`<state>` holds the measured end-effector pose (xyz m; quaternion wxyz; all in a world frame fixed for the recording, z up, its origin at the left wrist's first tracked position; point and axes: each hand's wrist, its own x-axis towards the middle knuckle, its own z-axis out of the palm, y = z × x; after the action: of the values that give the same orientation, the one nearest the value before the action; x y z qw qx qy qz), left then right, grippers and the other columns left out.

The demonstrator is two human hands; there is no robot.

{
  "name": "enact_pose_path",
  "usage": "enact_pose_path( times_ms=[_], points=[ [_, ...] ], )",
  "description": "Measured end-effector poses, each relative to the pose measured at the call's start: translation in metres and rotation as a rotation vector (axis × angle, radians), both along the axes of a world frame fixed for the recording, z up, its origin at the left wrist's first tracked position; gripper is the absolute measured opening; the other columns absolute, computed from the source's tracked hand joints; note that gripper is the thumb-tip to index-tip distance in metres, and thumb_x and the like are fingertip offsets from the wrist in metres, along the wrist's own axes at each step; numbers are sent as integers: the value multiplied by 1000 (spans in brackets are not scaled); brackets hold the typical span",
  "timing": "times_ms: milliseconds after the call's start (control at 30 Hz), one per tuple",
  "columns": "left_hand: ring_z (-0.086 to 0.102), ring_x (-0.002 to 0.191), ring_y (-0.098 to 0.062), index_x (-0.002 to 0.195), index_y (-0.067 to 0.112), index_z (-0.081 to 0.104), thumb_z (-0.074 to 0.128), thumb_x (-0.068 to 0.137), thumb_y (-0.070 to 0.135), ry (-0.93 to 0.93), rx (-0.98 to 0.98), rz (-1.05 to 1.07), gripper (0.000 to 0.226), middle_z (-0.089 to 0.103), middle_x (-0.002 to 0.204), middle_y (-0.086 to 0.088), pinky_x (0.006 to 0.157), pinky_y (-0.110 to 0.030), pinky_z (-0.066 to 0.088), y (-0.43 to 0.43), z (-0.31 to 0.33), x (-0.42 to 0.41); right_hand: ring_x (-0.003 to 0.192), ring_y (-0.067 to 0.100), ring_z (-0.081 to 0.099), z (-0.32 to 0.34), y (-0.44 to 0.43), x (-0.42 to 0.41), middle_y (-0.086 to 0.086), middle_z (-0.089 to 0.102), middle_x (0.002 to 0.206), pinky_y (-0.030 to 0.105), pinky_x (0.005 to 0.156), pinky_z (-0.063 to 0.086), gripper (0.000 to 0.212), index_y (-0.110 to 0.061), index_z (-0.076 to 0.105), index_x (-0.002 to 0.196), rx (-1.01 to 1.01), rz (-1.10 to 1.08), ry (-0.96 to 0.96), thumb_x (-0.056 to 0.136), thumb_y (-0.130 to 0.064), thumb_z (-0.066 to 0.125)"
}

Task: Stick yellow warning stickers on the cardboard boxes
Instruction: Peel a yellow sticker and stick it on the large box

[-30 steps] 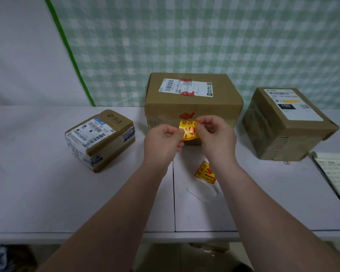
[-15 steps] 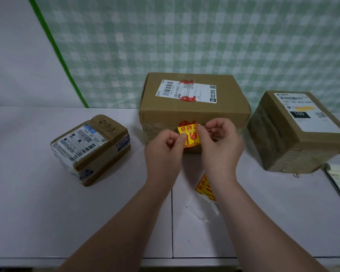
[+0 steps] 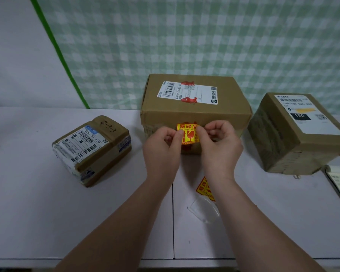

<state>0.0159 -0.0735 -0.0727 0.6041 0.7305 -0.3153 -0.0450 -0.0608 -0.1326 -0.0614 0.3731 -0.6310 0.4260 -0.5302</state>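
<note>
In the head view, a yellow sticker (image 3: 187, 134) is pinched at its two sides by the left hand (image 3: 161, 148) and the right hand (image 3: 218, 146). It is held upright before the front face of the middle box (image 3: 196, 108); whether it touches cannot be told.

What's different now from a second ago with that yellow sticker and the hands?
The left hand and right hand still pinch the yellow sticker; it has turned from slightly tilted to square, facing the front of the middle box. Whether it touches is unclear. The small box, the right box and the spare sticker on the table stayed put.
</note>
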Motion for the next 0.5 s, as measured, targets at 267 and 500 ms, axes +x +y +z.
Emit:
enact_pose_path(
  times_ms=[267,500],
  points=[
    [55,58,-8,69,19,61,65,85,29,-41,67,60,19,59,60,9,57,-31,49,-6,2,5,61,0,57,1,-5,5,-18,57,62,26,69,51,17,-24,58,73,-40,-68,104,76,-23,75],
    [58,63,-16,74,16,63,60,87,35,-193,164,70,24,62,65,3,56,-34,50,-11,7,13,74,15,57,5,-13,4,-13,53,63,27,57,41,28,-24,52,74,-124,-134,300,73,-39,75]
  ],
)
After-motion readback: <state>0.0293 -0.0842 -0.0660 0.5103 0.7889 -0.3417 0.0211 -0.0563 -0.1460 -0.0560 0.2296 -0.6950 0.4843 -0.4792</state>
